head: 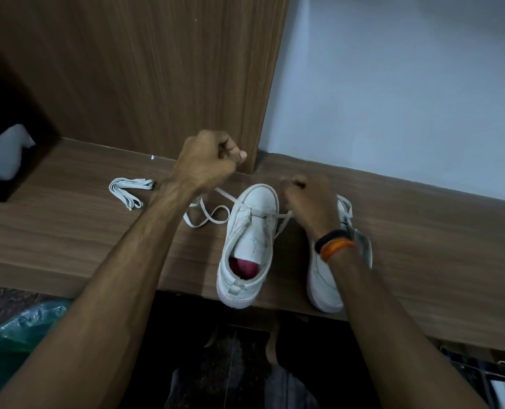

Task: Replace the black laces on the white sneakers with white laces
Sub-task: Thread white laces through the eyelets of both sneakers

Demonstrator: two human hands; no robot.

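Two white sneakers stand on a wooden shelf (422, 231), toes pointing away from me. The left sneaker (249, 246) has a white lace (207, 215) threaded across its lowest eyelets, with a loose loop lying on the shelf to its left. My left hand (207, 160) is raised above the shelf with fingers curled, pinching one end of this lace. My right hand (310, 202) grips the other end beside the sneaker's toe. The right sneaker (325, 278) is mostly hidden under my right wrist. A second white lace (128, 188) lies bundled at the left.
A wooden panel (156, 69) rises behind the shelf, beside a pale wall (407, 98). A dark box holding a white object (8, 152) stands at the far left. A green plastic bag (15, 332) lies below the shelf's front edge on the left.
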